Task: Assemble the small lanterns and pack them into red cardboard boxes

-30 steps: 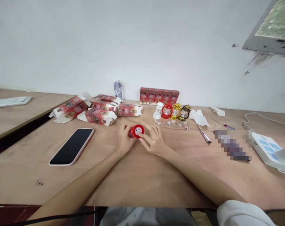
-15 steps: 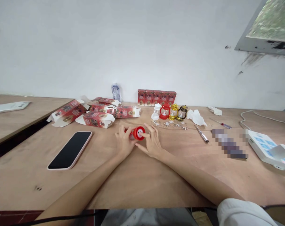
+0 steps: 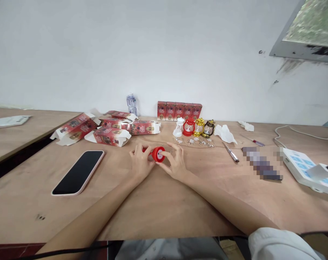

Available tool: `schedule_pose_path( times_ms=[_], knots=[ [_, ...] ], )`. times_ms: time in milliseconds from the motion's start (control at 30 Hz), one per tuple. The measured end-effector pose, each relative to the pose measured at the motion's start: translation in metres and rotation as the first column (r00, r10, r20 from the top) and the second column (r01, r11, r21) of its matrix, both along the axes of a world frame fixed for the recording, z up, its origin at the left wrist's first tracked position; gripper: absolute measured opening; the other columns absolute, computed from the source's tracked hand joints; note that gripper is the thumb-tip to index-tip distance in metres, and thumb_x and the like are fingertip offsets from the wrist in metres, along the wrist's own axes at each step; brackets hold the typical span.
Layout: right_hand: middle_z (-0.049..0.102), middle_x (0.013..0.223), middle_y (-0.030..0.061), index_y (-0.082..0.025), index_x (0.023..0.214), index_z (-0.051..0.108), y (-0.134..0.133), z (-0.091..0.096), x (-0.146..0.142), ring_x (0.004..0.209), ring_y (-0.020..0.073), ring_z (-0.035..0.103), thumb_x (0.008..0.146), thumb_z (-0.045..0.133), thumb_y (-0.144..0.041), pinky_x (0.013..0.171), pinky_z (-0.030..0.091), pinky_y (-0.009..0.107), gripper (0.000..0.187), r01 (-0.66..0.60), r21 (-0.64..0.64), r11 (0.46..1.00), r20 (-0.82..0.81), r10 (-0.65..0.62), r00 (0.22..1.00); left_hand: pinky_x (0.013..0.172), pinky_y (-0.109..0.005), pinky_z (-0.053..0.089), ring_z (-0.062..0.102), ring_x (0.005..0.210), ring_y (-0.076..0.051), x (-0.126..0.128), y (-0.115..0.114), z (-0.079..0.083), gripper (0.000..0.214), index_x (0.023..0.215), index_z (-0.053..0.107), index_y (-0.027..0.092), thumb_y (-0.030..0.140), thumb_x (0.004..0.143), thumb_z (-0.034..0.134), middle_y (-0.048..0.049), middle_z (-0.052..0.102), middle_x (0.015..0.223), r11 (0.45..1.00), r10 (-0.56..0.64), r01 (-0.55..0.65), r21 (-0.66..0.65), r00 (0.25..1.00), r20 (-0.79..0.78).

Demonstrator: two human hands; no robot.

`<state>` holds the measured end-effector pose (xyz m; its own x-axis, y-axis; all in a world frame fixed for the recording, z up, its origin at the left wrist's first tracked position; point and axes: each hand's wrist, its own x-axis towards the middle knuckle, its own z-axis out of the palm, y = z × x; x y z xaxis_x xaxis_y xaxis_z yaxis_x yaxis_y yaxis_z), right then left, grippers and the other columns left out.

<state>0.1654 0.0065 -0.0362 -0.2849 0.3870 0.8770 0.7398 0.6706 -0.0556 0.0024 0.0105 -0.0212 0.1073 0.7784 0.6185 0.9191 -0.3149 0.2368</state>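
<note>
A red lantern [image 3: 155, 154] lies gripped in a person's left hand [image 3: 141, 161], its round base [image 3: 159, 157] facing the loosely spread right hand [image 3: 176, 162], one finger [image 3: 167, 155] touching it.

White sleeve [image 3: 279, 242] on right arm [image 3: 220, 200]

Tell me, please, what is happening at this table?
A person holds a small red lamp in the left hand, with its round base facing the right. The right hand has a fingertip at that base. Farther back, four other lamps stand in a row near five upright red boxes. Opened boxes lie to the left, and a phone lies nearer the person.
</note>
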Motion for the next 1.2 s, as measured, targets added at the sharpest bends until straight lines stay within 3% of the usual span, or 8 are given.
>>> schedule_pose_path(
  times_ms=[133,367,500,633,767,933,1200],
  knots=[
    [0.045,0.125,0.0133,-0.022,0.100,0.061,0.002,-0.001,0.000,0.117,0.0255,0.044,0.082,0.061,-0.041,0.098,0.036,0.044,0.026,0.028,-0.026,0.999,0.015,-0.028,1.000,0.075,-0.034,0.033,0.052,0.093,-0.028,0.000,0.000,0.002,0.031,0.102,0.064,0.023,0.028,0.072,0.067,-0.0088,0.058,0.097,0.996,0.037,-0.040,-0.076,0.999,-0.034],
    [0.042,0.130,0.0173,-0.016,0.118,0.051,-0.002,0.008,0.005,0.122,0.0260,0.042,0.086,0.050,-0.043,0.099,0.036,0.043,0.042,-0.020,-0.205,0.979,-0.026,0.015,1.000,0.075,-0.035,0.033,0.051,0.093,-0.026,-0.006,0.003,0.008,0.028,0.102,0.063,0.024,0.031,0.075,0.064,-0.0085,0.054,0.098,0.999,0.036,-0.036,-0.037,0.999,-0.012],
    [0.047,0.128,0.0135,-0.020,0.107,0.060,0.011,0.004,0.011,0.118,0.0269,0.043,0.087,0.049,-0.027,0.096,0.036,0.045,0.024,0.157,-0.315,0.936,0.057,-0.147,0.988,0.076,-0.036,0.034,0.051,0.097,-0.027,-0.011,0.007,0.007,0.031,0.105,0.061,0.025,0.030,0.075,0.062,-0.0085,0.052,0.103,0.997,0.053,-0.052,-0.054,0.998,0.021],
    [0.051,0.127,0.0099,-0.025,0.098,0.067,0.025,-0.003,0.017,0.119,0.0308,0.039,0.083,0.056,-0.021,0.096,0.033,0.054,0.019,0.240,-0.349,0.906,0.254,-0.155,0.955,0.078,-0.037,0.034,0.051,0.099,-0.027,-0.009,0.007,0.006,0.031,0.105,0.060,0.024,0.029,0.075,0.062,-0.0085,0.053,0.106,0.997,0.027,-0.027,-0.075,1.000,0.010],
    [0.056,0.124,0.0063,-0.026,0.087,0.071,0.029,-0.005,0.019,0.119,0.0313,0.040,0.085,0.056,-0.023,0.095,0.033,0.057,0.016,0.230,-0.298,0.926,0.331,-0.125,0.935,0.079,-0.038,0.034,0.051,0.100,-0.027,-0.007,0.005,0.005,0.028,0.102,0.061,0.023,0.030,0.075,0.062,-0.0091,0.054,0.105,0.995,0.005,-0.006,-0.097,1.000,-0.013],
    [0.061,0.118,0.0049,-0.023,0.083,0.071,0.032,-0.005,0.020,0.118,0.0295,0.043,0.085,0.057,-0.020,0.101,0.028,0.059,0.014,0.167,-0.079,0.983,0.473,-0.110,0.874,0.081,-0.039,0.034,0.051,0.101,-0.028,-0.007,0.006,0.004,0.031,0.104,0.061,0.023,0.029,0.074,0.063,-0.0097,0.055,0.106,0.995,0.004,-0.006,-0.104,1.000,-0.022],
    [0.067,0.102,0.0072,-0.017,0.081,0.067,0.037,-0.007,0.019,0.107,0.0241,0.051,0.087,0.055,-0.015,0.102,0.032,0.052,0.014,0.114,0.052,0.992,0.547,-0.124,0.828,0.080,-0.038,0.033,0.052,0.099,-0.026,-0.004,0.004,0.008,0.029,0.103,0.062,0.024,0.029,0.075,0.063,-0.0095,0.056,0.106,0.992,-0.011,0.009,-0.125,1.000,-0.013]
  ],
)
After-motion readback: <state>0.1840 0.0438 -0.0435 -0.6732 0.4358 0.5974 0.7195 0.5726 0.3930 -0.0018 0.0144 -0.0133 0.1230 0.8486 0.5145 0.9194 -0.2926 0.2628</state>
